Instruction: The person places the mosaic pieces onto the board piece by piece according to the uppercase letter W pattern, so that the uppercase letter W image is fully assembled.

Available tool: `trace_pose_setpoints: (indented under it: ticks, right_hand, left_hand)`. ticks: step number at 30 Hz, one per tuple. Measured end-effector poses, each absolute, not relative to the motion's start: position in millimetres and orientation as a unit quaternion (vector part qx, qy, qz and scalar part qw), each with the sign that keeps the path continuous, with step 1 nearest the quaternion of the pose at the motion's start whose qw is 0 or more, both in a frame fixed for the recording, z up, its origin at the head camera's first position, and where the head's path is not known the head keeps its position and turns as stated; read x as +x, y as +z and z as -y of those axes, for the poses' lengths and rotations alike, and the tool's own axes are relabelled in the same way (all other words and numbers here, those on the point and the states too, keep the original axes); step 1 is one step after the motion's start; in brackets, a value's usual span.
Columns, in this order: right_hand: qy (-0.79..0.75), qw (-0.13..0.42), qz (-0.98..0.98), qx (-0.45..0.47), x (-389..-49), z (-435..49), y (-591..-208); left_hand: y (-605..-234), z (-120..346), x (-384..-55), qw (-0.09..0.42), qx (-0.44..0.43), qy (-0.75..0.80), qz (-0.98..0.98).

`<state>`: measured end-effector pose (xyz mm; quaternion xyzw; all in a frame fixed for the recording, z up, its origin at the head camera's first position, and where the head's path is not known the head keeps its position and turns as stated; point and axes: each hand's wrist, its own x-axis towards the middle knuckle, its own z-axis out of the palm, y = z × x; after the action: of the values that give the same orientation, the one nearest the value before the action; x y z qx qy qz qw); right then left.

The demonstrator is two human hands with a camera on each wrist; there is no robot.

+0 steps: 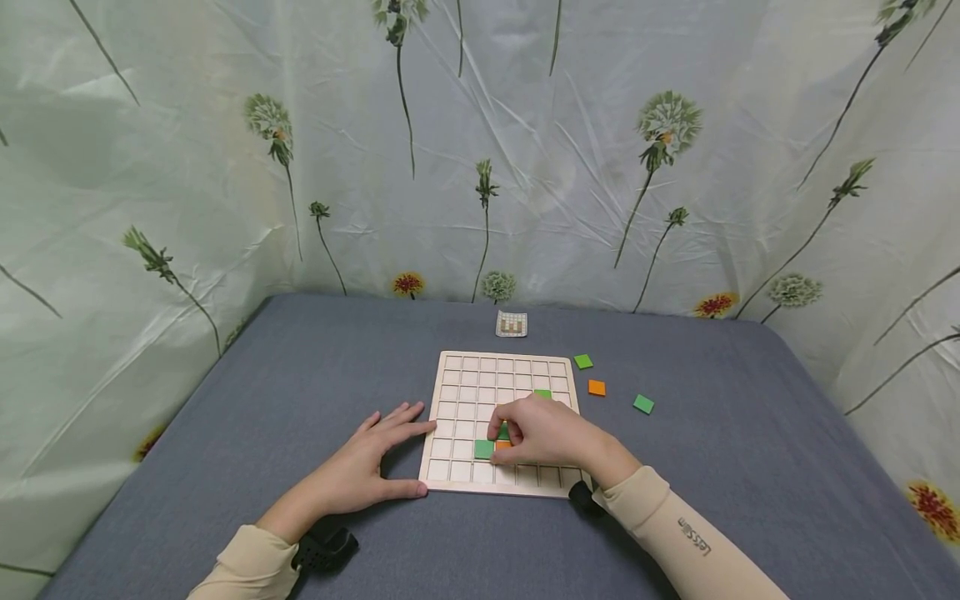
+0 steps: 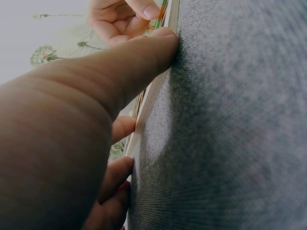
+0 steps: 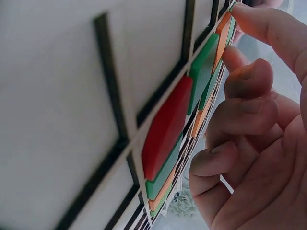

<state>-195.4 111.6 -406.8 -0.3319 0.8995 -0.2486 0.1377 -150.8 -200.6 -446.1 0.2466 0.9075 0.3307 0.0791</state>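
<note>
Several tiles (image 1: 483,449) in, touched the grid board (image 1: 448,409) at nine o'clock with spread fingers of the left hand (image 1: 371,458); toward six o'clock from centre, pinched an orange tile (image 1: 503,446) in the right hand (image 1: 551,433); seemed mid-placement, likely needing a flush fit before release

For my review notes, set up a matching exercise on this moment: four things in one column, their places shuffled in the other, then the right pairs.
Things:
1. left hand
2. right hand
3. small card
4. loose orange tile

Places:
A. off the grid board, to its right
B. at the board's left edge
C. beyond the board's far edge
D. over the board

Pairs: 1-B, 2-D, 3-C, 4-A
</note>
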Motion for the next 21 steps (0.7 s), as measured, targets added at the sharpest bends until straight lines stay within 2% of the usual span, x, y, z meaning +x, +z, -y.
trace_pose_setpoints:
  ticks: [21]
  right_hand:
    - [-0.234,0.126,-0.899,-0.348,-195.3,-109.1,-406.9]
  left_hand:
    - [-446.6,201.3,-150.6,0.073,0.257,0.333,-0.904]
